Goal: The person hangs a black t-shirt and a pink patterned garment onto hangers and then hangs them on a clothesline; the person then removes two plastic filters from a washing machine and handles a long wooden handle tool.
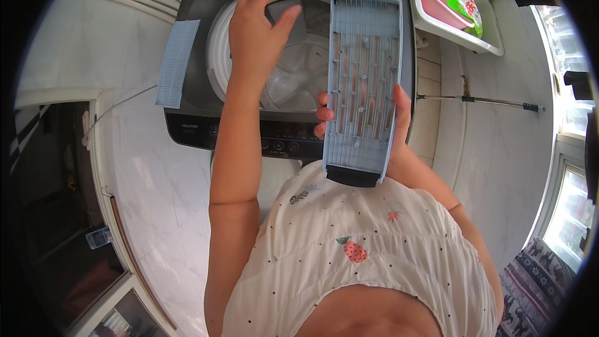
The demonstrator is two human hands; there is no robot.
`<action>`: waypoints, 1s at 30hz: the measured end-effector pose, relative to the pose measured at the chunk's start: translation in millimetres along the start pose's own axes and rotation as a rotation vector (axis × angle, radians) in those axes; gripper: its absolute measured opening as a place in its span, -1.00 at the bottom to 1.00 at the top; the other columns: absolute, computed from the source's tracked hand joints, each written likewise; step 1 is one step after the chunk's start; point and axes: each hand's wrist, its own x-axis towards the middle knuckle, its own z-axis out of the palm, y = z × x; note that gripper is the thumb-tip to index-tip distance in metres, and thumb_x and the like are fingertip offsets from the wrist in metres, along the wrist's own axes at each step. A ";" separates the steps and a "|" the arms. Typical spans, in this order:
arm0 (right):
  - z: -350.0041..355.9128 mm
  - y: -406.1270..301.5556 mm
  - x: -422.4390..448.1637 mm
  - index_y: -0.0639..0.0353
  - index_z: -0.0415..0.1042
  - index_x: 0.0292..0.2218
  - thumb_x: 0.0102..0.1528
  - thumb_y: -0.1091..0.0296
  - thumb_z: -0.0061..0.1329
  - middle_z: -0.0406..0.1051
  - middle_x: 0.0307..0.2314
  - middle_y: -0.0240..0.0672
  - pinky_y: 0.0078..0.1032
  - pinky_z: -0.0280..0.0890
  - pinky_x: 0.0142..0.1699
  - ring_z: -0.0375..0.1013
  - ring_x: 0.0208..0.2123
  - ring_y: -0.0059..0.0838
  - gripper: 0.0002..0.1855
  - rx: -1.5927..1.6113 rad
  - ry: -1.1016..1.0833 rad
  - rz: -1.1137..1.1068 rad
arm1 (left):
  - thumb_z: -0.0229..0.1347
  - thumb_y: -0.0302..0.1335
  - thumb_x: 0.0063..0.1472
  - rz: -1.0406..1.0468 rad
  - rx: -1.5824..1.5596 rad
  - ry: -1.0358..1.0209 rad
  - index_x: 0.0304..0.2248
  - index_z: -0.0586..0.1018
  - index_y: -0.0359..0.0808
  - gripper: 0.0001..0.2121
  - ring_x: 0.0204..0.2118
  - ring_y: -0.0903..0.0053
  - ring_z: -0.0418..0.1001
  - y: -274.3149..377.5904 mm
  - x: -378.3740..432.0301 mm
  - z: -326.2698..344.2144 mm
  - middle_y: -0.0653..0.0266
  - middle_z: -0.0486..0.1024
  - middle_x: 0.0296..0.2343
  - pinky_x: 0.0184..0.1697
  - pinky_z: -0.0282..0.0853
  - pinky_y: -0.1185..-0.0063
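Note:
My right hand (403,112) grips a long light-blue plastic filter frame (365,75), holding it upright with thumb on one edge and fingers on the other. Slots and small posts cover its inner face; a tab juts from its top and a black piece sits at its bottom. Raised over the drum (299,72) of a top-loading washing machine (196,79), my left hand (262,23) holds nothing, its thumb apart from its fingers. A matching light-blue slatted cover (178,63) lies on the machine's left rim.
The Hisense control panel (234,133) runs along the machine's front. At the upper right, a white sink (491,47) holds a pink basin (435,2) and a green bag (463,2). A metal pole (496,101) extends at right; a doorway opens at left.

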 end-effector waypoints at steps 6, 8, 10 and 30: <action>0.1 -1.8 1.4 0.18 0.09 -0.10 -0.19 -0.33 -0.25 0.22 -0.32 -0.14 -0.38 0.24 -0.24 0.26 -0.36 -0.35 -0.19 0.082 -0.031 0.052 | 0.08 -0.42 -0.05 0.314 0.097 0.020 -0.42 0.53 -0.18 -0.86 -0.01 0.27 0.09 16.0 -6.8 -3.9 0.09 0.17 -0.08 -0.05 0.08 0.43; 0.2 -1.1 0.6 0.17 0.09 -0.10 -0.18 -0.35 -0.26 0.22 -0.33 -0.14 -0.36 0.24 -0.24 0.26 -0.36 -0.35 -0.18 0.072 -0.030 0.051 | 0.07 -0.47 -0.07 0.352 0.068 -0.044 -0.43 0.54 -0.16 -0.87 -0.01 0.25 0.07 18.2 -6.2 -6.6 0.11 0.14 -0.06 -0.04 0.05 0.41; -0.1 1.0 1.4 0.14 0.09 -0.07 -0.19 -0.41 -0.29 0.22 -0.31 -0.10 -0.33 0.25 -0.23 0.27 -0.35 -0.31 -0.15 0.182 -0.102 0.075 | 0.02 -0.54 -0.08 0.450 0.114 0.035 -0.38 0.46 -0.33 -0.81 -0.11 0.26 0.21 30.6 -7.0 -7.9 0.06 0.30 -0.21 -0.07 0.11 0.44; -0.6 -4.1 -2.7 0.02 0.12 -0.07 -0.26 -0.52 -0.34 0.21 -0.32 -0.03 -0.37 0.12 -0.30 0.17 -0.46 -0.34 -0.10 0.022 0.058 0.231 | -0.02 -0.58 -0.17 0.734 0.260 -0.090 -0.51 0.55 -0.14 -0.81 0.00 0.21 0.01 48.2 -6.2 13.3 0.05 0.21 -0.12 0.00 -0.16 0.23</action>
